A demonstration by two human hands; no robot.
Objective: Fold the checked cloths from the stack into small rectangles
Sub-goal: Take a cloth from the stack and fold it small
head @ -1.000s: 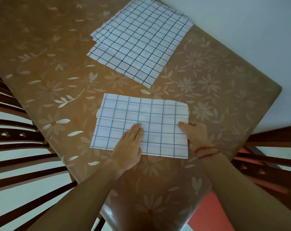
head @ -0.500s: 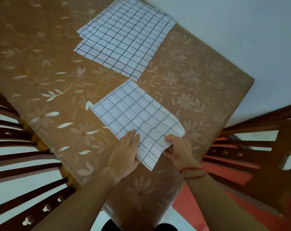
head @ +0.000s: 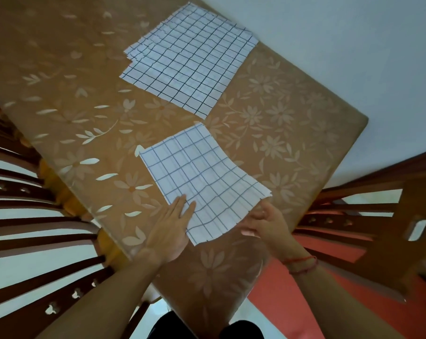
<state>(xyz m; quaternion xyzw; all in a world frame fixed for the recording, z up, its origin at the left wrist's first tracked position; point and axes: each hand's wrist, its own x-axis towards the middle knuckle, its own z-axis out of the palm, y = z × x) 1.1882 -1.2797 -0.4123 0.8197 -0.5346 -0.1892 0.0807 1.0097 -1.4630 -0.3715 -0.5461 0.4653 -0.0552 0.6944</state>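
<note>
A half-folded checked cloth (head: 202, 182), white with thin blue lines, lies skewed on the brown flowered table (head: 67, 77) close to its near corner. My left hand (head: 172, 228) presses flat on the cloth's near left corner, fingers straight. At the cloth's near right edge, my right hand (head: 265, 222) pinches the fabric, and the edge curls up a little off the table there; the fingertips are blurred. The stack of checked cloths (head: 190, 67), unfolded with black lines, lies farther back on the table.
Dark wooden chair backs stand along the table's left side (head: 28, 216) and at the right (head: 378, 206). The table's right edge (head: 341, 167) borders a pale wall. A red floor (head: 304, 302) shows below the near corner.
The cloth has been turned so its long side runs away from me. My right hand went from resting on the right edge to pinching and lifting it. The left hand stays pressed flat.
</note>
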